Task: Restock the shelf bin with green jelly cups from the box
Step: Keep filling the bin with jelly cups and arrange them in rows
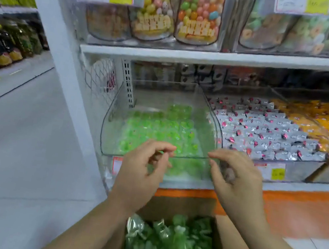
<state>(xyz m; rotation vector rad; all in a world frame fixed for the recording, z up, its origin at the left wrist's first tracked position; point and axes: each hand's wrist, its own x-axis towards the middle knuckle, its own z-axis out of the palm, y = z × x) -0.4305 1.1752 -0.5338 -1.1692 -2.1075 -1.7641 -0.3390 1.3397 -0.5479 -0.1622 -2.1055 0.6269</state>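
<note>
Jelly cups point(159, 123): green, thin layer in clear bin point(117, 104), far end sparse | box point(181, 204) near me full of bagged cups | left hand point(142, 168), right hand point(236, 177) over bin's near rim, fingers loosely curled, nothing held | looks under half done, much left.

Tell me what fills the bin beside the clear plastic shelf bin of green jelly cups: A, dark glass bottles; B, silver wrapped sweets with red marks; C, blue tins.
B: silver wrapped sweets with red marks lie packed in the neighbouring bin, just right of the clear plastic shelf bin holding the green jelly cups.
</note>
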